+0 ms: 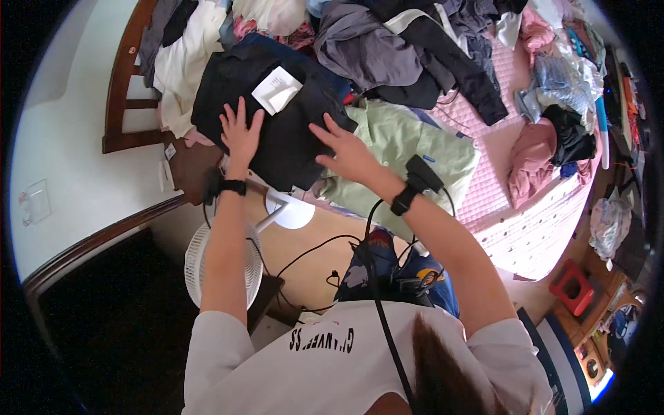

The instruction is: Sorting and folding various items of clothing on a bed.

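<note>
A black folded garment [285, 150] lies before me on the near corner of the bed, with a white label or tag [277, 90] on its upper part. My left hand [241, 132] rests on its left side with the fingers apart. On its right edge lies my right hand [345, 150], fingers also spread; neither hand is closed around anything. Beside the right forearm a light green shirt [410, 145] is laid out, partly under that arm. Dark blue cloth [306, 59] shows beyond the black garment.
Heaped clothes, among them a grey garment [363, 46], cover the far side of the pink quilted bed [498, 171]. A dark wooden frame [116, 104] borders the left. A white fan [194, 264] stands below my left arm. Black cables [321, 244] hang near my body.
</note>
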{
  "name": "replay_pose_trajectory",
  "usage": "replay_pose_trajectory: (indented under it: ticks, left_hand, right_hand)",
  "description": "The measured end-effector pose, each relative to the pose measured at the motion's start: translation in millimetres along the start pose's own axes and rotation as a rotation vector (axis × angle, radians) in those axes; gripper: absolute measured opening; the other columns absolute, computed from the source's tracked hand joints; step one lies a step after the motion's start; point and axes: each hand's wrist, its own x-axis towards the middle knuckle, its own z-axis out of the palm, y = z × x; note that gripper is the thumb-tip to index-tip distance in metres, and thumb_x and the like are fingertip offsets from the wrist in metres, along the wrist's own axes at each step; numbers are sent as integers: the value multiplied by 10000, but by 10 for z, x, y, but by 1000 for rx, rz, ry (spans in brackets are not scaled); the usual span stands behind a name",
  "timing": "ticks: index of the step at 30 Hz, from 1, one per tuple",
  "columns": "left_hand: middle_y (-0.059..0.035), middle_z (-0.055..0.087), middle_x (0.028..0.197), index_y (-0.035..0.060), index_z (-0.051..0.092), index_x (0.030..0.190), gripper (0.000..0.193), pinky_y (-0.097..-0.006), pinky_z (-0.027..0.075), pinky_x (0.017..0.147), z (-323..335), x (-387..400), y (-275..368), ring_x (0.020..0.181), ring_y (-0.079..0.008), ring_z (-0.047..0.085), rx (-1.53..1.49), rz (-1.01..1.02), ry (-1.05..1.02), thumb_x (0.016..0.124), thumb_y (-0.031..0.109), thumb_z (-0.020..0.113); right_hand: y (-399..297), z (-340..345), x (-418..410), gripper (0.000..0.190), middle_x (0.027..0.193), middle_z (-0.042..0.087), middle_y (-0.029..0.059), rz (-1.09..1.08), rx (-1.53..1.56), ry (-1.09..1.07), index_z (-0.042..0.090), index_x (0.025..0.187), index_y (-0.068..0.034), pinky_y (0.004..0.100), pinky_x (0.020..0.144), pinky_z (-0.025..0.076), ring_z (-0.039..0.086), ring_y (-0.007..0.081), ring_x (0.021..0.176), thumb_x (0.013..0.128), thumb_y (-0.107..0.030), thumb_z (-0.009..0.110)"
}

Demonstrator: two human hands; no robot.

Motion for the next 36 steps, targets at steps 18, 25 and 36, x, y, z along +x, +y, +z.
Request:
replay_pose_trajectory:
  ticks: [18, 25, 36]
  left_hand:
    - [-173, 585, 911, 53, 526, 1017, 231, -391, 450, 739, -1465, -1620, 3222, 859, -335, 574, -1982, 696, -1005, 791, 74, 568]
    - [-162, 499, 1047, -49, 552, 1088, 323, -320, 433, 788, -1563, -2024, 4380, 920, -267, 512, -2260, 1206, -1092, 912, 160, 380]
    - [-259, 484, 1126, 34, 410, 1224, 537, -444, 435, 803, -1202, -1895, 4758, 946, -349, 544, -1562, 746, -927, 720, 0, 593]
  right_hand:
    - [2521, -2935, -2093, 347, 875, 629, 162, 579, -205, 189, 552, 1069, 10, 328, 709, 464, 608, 262, 796, 777, -178, 543]
    - [3145, -3424, -2333, 288, 933, 611, 168, 451, -344, 34, 569, 1020, -27, 356, 724, 458, 583, 315, 846, 784, -189, 531]
    - [3664, -4190, -1713, 446, 1027, 607, 151, 571, -314, 530, 519, 1156, -50, 321, 800, 459, 600, 254, 927, 749, -217, 590]
